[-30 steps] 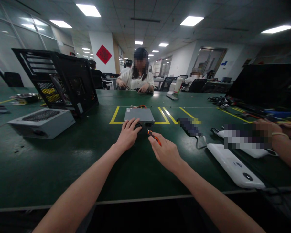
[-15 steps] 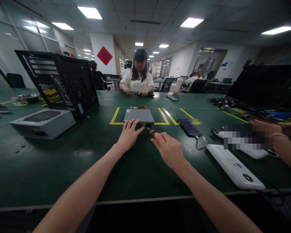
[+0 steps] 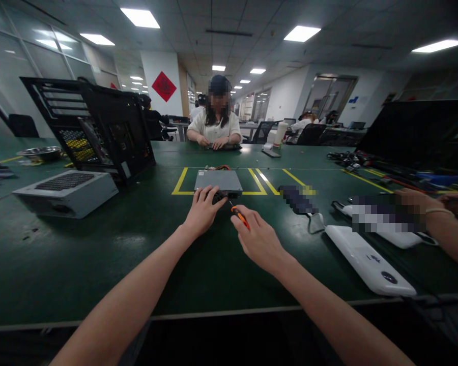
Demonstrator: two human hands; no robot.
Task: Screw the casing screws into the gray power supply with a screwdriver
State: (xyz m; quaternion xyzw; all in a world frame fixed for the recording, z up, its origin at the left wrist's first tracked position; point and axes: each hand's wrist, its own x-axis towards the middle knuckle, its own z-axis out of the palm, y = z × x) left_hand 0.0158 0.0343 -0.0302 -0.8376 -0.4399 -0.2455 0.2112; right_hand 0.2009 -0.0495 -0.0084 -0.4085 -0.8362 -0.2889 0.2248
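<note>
A grey metal box point(image 3: 219, 180) with cables at its back lies inside yellow tape marks on the green table. My left hand point(image 3: 203, 207) rests on the front edge of this box, fingers on its top and thumb along its front face. In my right hand point(image 3: 260, 237) is an orange and black screwdriver point(image 3: 241, 216), its thin shaft pointing at the front face of the box, near my left thumb. Whether the tip touches the box is too small to tell.
At the left stand a larger silver box point(image 3: 66, 193), a black computer case point(image 3: 107, 132) and a metal bowl point(image 3: 41, 153). Rightward lie a phone point(image 3: 297, 200), a white device point(image 3: 370, 262) and cables point(image 3: 347, 161). Another person's hand point(image 3: 416, 203) is at the right; a person sits opposite.
My right hand has shifted slightly left and turned, showing more of the screwdriver's handle. My left hand stays on the box. The hands of the person opposite have moved a little.
</note>
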